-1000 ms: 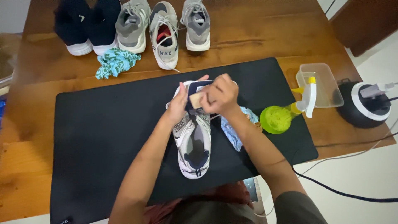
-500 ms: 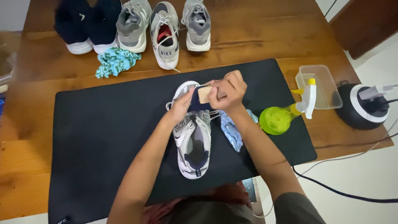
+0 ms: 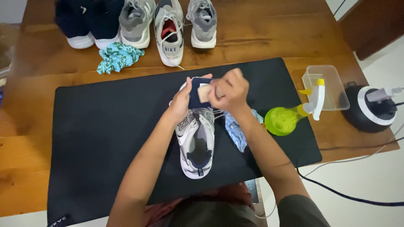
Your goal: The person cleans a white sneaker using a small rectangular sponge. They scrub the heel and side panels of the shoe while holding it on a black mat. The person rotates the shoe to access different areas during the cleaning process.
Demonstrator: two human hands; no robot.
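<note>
Sneaker point(image 3: 195, 145) — grey, light, soft-sided — lies on the black mat point(image 3: 105, 138); best gripped at the firmer heel. Left hand point(image 3: 182, 101) fingers curl around its dark heel collar; right hand point(image 3: 229, 90) pinches a tan pad point(image 3: 203, 93). Beyond — a shoe row point(image 3: 168, 23).

Both arms bare, reach forward from bottom, elbows bent, forearms angle in toward middle. Left hand point(image 3: 182, 102) palm turned in, fingers curled, thumb up, gripping. Right hand point(image 3: 229, 90) closed in loose fist, knuckles up, just beside left hand.
</note>
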